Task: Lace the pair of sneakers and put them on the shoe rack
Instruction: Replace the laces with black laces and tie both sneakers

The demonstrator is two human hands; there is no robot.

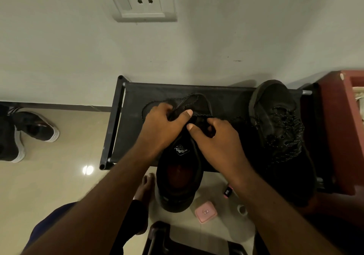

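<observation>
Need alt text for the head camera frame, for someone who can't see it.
Seen from above, a person's left hand and right hand both pinch the lace of a black sneaker lying on a black shoe rack against a wall. The second sneaker sits at the rack's right end; a pink case lies on the floor.

**Q:** Condition of the sneaker (178, 176)?
**A:** The forepart and eyelets are covered by the left hand (163, 124) and right hand (214, 136). The fingertips curl out of sight. The path of the lace (202, 114) beneath them is hidden.

**Q:** Periphery?
**A:** The black shoes (11, 134) are cut by the left edge, and the red furniture (342, 128) by the right edge. The heel of the second sneaker (279, 128) is lost in shadow. The label on the pink case (205, 212) is too small to read.
</observation>
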